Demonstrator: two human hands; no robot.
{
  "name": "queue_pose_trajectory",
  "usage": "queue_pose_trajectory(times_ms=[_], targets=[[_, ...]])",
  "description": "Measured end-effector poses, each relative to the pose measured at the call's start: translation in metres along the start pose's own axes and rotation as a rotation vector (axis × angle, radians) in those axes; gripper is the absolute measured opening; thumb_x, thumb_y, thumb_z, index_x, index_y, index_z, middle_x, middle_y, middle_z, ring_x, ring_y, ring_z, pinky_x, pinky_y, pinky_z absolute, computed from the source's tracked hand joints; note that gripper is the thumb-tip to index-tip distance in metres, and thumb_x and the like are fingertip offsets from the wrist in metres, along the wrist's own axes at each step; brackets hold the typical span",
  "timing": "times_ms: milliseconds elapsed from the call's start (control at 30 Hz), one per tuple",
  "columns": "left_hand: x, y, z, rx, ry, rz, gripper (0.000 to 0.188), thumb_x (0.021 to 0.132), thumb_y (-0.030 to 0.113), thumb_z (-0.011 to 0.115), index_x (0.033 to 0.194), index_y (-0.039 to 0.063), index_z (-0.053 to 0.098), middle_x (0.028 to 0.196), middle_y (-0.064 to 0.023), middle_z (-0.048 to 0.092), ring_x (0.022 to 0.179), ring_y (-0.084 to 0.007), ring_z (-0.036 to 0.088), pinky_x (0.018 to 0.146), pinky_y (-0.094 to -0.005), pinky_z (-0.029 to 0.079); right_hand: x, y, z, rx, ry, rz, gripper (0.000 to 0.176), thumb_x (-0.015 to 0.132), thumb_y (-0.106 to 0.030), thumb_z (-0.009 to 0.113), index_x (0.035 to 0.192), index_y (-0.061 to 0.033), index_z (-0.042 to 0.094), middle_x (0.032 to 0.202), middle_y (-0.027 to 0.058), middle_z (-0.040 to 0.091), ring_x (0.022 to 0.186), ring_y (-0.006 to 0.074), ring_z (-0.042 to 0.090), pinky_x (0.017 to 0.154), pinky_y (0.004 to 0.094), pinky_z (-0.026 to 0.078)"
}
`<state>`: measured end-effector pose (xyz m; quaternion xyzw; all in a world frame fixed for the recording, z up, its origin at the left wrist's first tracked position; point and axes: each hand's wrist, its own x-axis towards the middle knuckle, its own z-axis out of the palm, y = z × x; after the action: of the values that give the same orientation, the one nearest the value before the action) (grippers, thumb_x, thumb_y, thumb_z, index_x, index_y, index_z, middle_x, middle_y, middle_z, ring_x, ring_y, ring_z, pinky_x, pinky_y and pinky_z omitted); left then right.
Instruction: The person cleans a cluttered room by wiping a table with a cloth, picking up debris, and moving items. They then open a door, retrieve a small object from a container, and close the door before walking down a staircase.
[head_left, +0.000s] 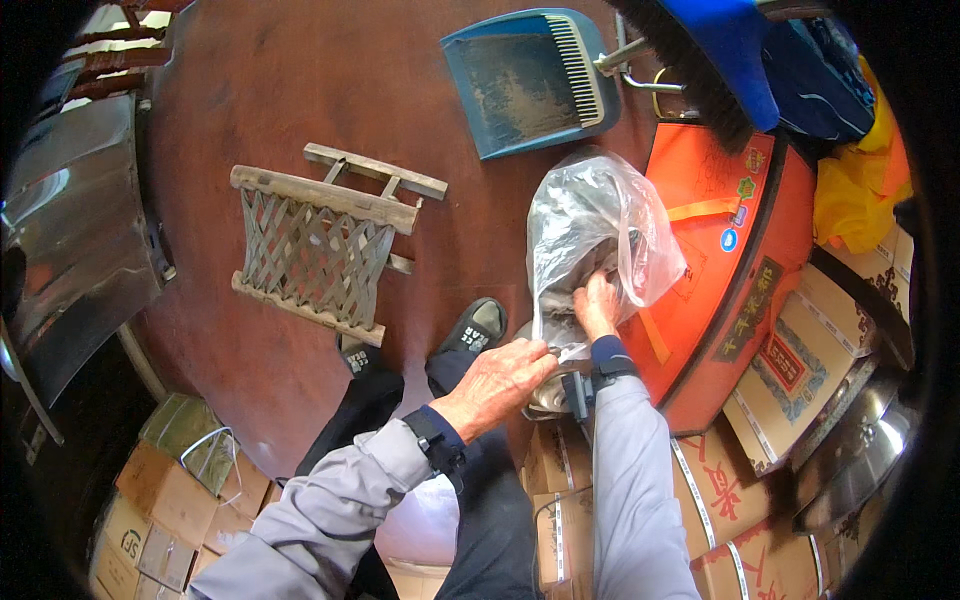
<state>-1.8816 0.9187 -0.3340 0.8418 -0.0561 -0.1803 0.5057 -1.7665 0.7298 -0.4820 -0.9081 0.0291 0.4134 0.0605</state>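
A clear plastic bag (592, 217) stands with its mouth towards me, right of centre. My left hand (506, 382) grips the bag's near rim between thumb and fingers. Inside the bag's mouth is my right hand (598, 306), its fingertips hidden among greyish contents that I cannot make out. Whether that hand holds anything does not show. Against the bag's right side lies a large red box (705, 195) with an orange strap and stickers.
A wooden folding stool (315, 247) with a woven strap seat is on the brown floor. Ahead are a blue dustpan (517, 82) and a broom (697, 67). Cardboard boxes (720, 480) are stacked at the lower right, others (169, 487) at the lower left. A metal-backed chair (82, 247) stands left.
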Motion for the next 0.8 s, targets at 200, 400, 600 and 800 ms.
queue_pose_trajectory(times_ms=[200,400,600,800], targets=[[0.003,0.004,0.002,-0.267,-0.130,-0.081,0.029,0.086,0.003,0.063,0.115,0.004,0.060,0.109,-0.0133,0.060,0.099,-0.0309,0.065,0.080,-0.0385,0.056,-0.050,0.000,-0.030,0.240,0.269,-0.203,0.031,0.092,-0.019,0.066,0.111,0.0030,0.055,0.102,0.0262,0.067,0.096,0.0414,0.067,0.084,0.0470,0.052],[0.019,0.054,-0.060,-0.583,0.205,-0.358,0.041,0.102,0.028,0.058,0.132,0.002,0.058,0.134,-0.0178,0.059,0.119,-0.0265,0.063,0.097,-0.0315,0.052,-0.169,-0.070,-0.139,0.973,0.151,-0.163,0.017,0.089,0.002,0.061,0.105,0.0006,0.063,0.118,0.0091,0.065,0.107,0.0170,0.062,0.097,0.0313,0.050],[-0.004,0.131,-0.147,-1.573,0.449,-0.515,0.049,0.106,0.039,0.051,0.138,0.002,0.054,0.137,-0.0106,0.061,0.123,-0.0227,0.061,0.102,-0.0343,0.048,-0.303,-0.157,-0.248,1.206,0.686,-0.575,0.041,0.103,-0.021,0.052,0.135,0.0045,0.054,0.131,0.0141,0.061,0.124,0.0223,0.056,0.112,0.0371,0.040],[-0.111,0.227,-0.232,-1.417,0.392,-0.455,0.057,0.105,0.041,0.052,0.147,0.004,0.044,0.139,-0.0105,0.054,0.129,-0.0204,0.051,0.109,-0.0335,0.039,-0.311,-0.178,-0.160,0.476,0.158,-0.769,0.049,0.096,-0.023,0.053,0.138,0.0016,0.052,0.133,0.0210,0.062,0.123,0.0366,0.059,0.107,0.0437,0.044]])
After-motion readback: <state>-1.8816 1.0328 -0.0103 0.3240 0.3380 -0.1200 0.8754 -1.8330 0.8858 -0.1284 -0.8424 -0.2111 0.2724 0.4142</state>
